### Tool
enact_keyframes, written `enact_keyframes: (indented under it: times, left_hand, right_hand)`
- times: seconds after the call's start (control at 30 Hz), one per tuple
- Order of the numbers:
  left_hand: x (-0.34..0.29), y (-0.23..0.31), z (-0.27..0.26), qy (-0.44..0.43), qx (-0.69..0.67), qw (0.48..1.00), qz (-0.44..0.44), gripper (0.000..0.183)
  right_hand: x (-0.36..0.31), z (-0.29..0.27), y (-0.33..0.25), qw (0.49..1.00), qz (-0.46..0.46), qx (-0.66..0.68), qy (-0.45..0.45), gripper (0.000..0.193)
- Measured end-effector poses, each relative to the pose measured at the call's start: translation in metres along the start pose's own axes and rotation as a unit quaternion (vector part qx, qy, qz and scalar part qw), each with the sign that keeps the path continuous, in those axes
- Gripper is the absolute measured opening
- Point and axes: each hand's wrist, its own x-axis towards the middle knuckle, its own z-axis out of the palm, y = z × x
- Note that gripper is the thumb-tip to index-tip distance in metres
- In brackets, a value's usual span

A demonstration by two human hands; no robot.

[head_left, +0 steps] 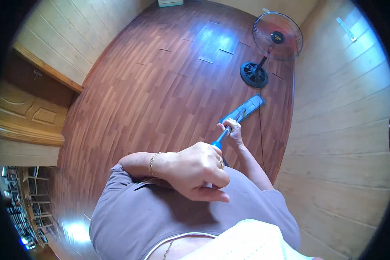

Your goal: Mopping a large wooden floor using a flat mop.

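OK, taking 12 as straight ahead of you: your flat mop (pixel 251 104) lies at about 1 o'clock, pad on the wood floor (pixel 169 104), pole (pixel 223 137) angling back to your middle. Left grip (pixel 198 171) is clamped round the pole's upper end, though its palm side is hidden. Right grip (pixel 232 128) is wrapped round the pole lower down, nearer the pad. Two-point hold, good leverage.

To do it well: let the right grip steer and the left act as pivot. Press lightly and evenly so the whole pad face sits down; can't tell from here if both ends touch. Run strokes along the plank grain, overlapping each pass.

Watch the cord (pixel 261 141). It runs from the fan base (pixel 254 74) down past the pad's far end at 1 o'clock; over or under, can't tell. I'd sort that before pushing on, or the pad may snag it and tug the standing fan (pixel 277 37), also 1 o'clock, further out. Work round the base with the pad's narrow end. Ease off near the pale wall (pixel 333 143) at 3 o'clock so the pad corner doesn't knock it. Dark seams near the glare patch (pixel 214 41), about 12, could catch an edge: go flat and slow there.
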Motion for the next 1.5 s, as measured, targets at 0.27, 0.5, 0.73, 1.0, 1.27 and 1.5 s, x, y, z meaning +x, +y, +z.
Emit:
enact_keyframes:
  times: [0.27,0.5,0.73,1.0,1.27,1.5]
  left_hand:
    - [0.017,-0.023,-0.039,0.081,0.06,0.992,-0.073,0.042]
    - [0.061,-0.065,-0.077,0.151,0.149,0.967,-0.141,0.043]
    - [0.084,-0.136,-0.097,0.293,0.236,0.9,-0.221,0.045]
    - [0.047,-0.229,-0.109,0.522,0.299,0.73,-0.325,0.034]
    - [-0.015,-0.279,-0.094,0.59,0.344,0.67,-0.292,0.035]
    - [0.004,-0.218,-0.089,0.609,0.416,0.609,-0.294,0.027]
  right_hand:
    - [0.095,0.043,0.024,0.985,-0.079,0.101,-0.118,0.027]
    - [0.195,0.073,0.056,0.954,-0.116,0.16,-0.227,0.027]
    - [0.28,0.116,0.086,0.953,-0.151,-0.003,-0.263,0.032]
    - [0.324,0.199,0.08,0.938,-0.029,0.017,-0.346,0.08]
    - [0.297,0.238,0.074,0.887,-0.12,0.14,-0.423,0.04]
    - [0.304,0.184,-0.002,0.817,-0.247,0.153,-0.497,0.012]
